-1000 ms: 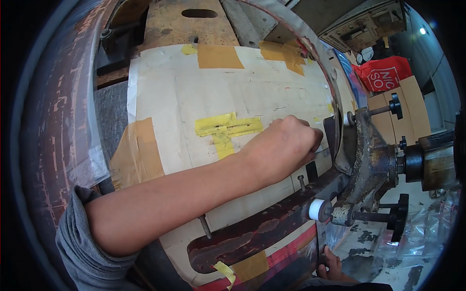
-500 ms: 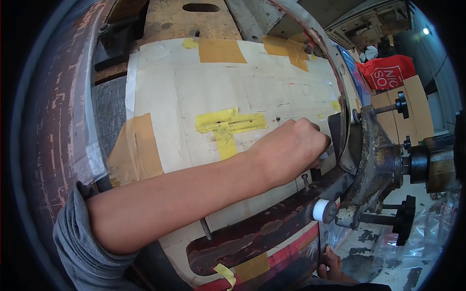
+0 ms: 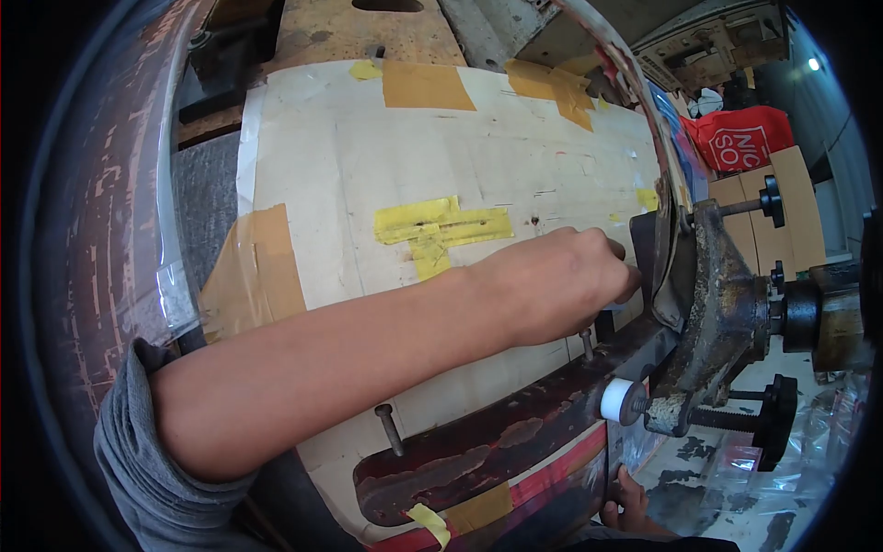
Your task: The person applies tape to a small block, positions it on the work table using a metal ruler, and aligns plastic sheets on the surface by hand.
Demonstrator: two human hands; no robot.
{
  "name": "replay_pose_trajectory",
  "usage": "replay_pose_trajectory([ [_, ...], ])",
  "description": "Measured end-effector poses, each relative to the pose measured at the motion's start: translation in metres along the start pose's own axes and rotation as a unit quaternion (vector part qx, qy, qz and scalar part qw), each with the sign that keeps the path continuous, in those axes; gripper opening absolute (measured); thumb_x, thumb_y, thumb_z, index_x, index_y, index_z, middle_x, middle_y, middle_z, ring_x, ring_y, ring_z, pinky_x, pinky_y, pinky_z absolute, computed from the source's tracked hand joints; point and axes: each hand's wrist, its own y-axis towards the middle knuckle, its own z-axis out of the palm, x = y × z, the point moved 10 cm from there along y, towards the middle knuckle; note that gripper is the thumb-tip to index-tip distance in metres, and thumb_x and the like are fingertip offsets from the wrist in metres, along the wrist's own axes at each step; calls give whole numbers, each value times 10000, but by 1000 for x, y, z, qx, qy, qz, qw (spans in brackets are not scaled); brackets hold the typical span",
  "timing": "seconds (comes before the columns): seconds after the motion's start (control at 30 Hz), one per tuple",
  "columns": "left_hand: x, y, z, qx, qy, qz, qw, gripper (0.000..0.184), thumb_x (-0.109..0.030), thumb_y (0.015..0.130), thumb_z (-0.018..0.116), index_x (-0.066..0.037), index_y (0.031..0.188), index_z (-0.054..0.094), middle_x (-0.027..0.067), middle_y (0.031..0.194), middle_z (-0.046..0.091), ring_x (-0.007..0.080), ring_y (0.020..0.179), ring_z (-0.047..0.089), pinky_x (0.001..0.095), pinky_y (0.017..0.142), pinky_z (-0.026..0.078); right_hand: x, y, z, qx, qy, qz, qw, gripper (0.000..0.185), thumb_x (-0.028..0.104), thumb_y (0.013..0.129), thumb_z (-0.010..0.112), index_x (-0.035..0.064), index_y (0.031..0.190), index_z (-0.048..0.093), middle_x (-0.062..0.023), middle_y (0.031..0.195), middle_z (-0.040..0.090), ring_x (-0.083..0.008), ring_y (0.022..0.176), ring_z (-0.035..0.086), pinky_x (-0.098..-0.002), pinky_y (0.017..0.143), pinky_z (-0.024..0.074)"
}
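Observation:
My left hand [image 3: 575,276] reaches across from the left over the pale sheet [image 3: 322,184]. Its fingers are curled closed and point away from view, near the dark upright piece [image 3: 642,253]; whatever they hold is hidden. Below that hand, the dark red curved bar [image 3: 487,437] has two bolts standing up from it. At the bottom right, my right hand [image 3: 632,506] is partly in view, its fingers bent at the edge of the panel. What it grips cannot be made out.
Yellow tape [image 3: 441,230] and brown tape [image 3: 428,86] lie on the sheet. A metal clamp bracket [image 3: 708,285] with black knobs and a white pad [image 3: 618,401] stands at the right. Beyond it are a red bag [image 3: 740,138], cardboard [image 3: 791,202] and clear plastic [image 3: 791,460].
My left hand has moved slightly to the right, toward the clamp bracket, fingers still curled. The view has shifted a little. My right hand has stayed at the panel's edge.

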Motion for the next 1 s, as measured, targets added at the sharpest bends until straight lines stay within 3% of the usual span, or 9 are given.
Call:
replay_pose_trajectory([
  [0.1, -1, -1, -4, -42, -4, 4, 999, 215, 15, 693, 645, 27, 901, 592, 174, 865, 596, 377, 799, 611, 435, 733, 502, 4, 4, 0, -16, 0, -52, 999, 519, 169, 931, 424, -173, 1295, 282, -117, 600, 601, -168, 504, 563, -300, 490, 435],
  [0.27, -4, -2, -23, -145, -33, 18, 989, 120, 17, 704, 631, 31, 811, 580, 160, 840, 591, 367, 761, 610, 426, 707, 502, 0, 1, -1, -20, 22, -46, 998, 520, 176, 936, 424, -173, 1295, 282, -88, 569, 558, -140, 464, 495, -298, 462, 390],
  [0.7, 8, 1, -4, -83, 10, -16, 996, 83, 27, 680, 585, 39, 762, 579, 164, 764, 587, 347, 705, 604, 401, 653, 487, -8, -13, -1, -27, -25, -21, 999, 549, 227, 935, 454, -164, 1289, 301, -120, 712, 621, -186, 540, 550, -318, 521, 436],
  [0.8, 9, 3, -4, -83, 16, -17, 996, 84, 27, 679, 580, 40, 762, 579, 166, 763, 587, 351, 705, 604, 402, 650, 487, -2, -12, -1, -2, -117, -31, 993, 546, 223, 933, 455, -165, 1285, 303, -109, 687, 615, -185, 531, 544, -321, 525, 432],
  [0.9, 8, 5, -3, -95, 17, -6, 995, 73, 23, 686, 587, 37, 757, 575, 163, 758, 586, 357, 702, 601, 410, 650, 486, -11, -14, 0, -19, -33, -14, 999, 554, 227, 932, 456, -169, 1284, 296, -97, 653, 604, -176, 515, 528, -325, 520, 424],
  [1.0, 5, 2, -5, -118, 12, 4, 993, 66, 12, 692, 601, 34, 745, 569, 160, 752, 584, 361, 691, 597, 418, 649, 486, 4, 1, -1, -19, -35, -35, 999, 552, 225, 934, 451, -166, 1289, 289, -95, 632, 598, -172, 516, 535, -326, 510, 422],
])
